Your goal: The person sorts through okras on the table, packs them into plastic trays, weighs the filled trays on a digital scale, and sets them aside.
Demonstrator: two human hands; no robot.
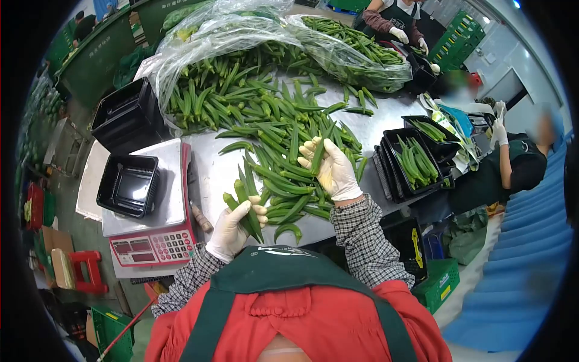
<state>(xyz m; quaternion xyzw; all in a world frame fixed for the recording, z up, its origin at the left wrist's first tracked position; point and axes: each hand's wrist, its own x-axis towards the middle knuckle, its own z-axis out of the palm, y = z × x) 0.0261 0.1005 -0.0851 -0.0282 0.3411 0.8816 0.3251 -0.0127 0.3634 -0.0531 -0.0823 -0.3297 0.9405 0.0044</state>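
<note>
My left hand (232, 228), in a white glove, is closed around a few okra pods (244, 208) just above the table's near side. My right hand (333, 169), also gloved, has its fingers curled around an okra pod (318, 158) over the loose heap. Below and beyond both hands spreads a large pile of green okra (265, 108), spilling from a clear plastic bag (223, 33). Left of my left hand, a black plastic tray (128, 186) rests on a red and silver weighing scale (151, 246); the inside of that tray is bare.
Stacked black trays (129, 114) stand at the back left. To the right, a tray of okra (415, 160) tops another stack. A second bag of okra (356, 45) lies at the far side. Co-workers stand at the far end and on the right; a green crate (439, 283) is below.
</note>
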